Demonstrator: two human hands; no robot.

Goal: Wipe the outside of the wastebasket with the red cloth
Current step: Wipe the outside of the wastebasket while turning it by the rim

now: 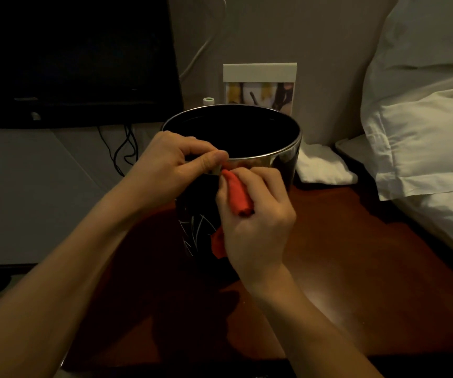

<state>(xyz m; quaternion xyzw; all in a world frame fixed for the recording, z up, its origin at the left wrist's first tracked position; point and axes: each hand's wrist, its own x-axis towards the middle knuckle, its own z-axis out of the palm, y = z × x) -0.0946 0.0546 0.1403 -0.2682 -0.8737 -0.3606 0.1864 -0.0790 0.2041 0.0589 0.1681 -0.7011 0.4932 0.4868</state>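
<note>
Red and soft, the cloth (238, 196) is bunched inside the right hand (255, 222), whose fingers clench round it; one end pokes up against the chrome band of the wastebasket (282, 162), another tail hangs below the palm. The left hand (165, 167) pinches the rim just beside that end, thumb outside. The basket stands upright on the wooden table (329, 255), directly ahead of both hands. Its glossy black wall looks stiff, light and slippery, so it would likely turn or slide under rubbing; the rim seems the surest place to steady it. Beyond the hands stands a photo frame (260, 88); right of them, pillows (424, 118).
</note>
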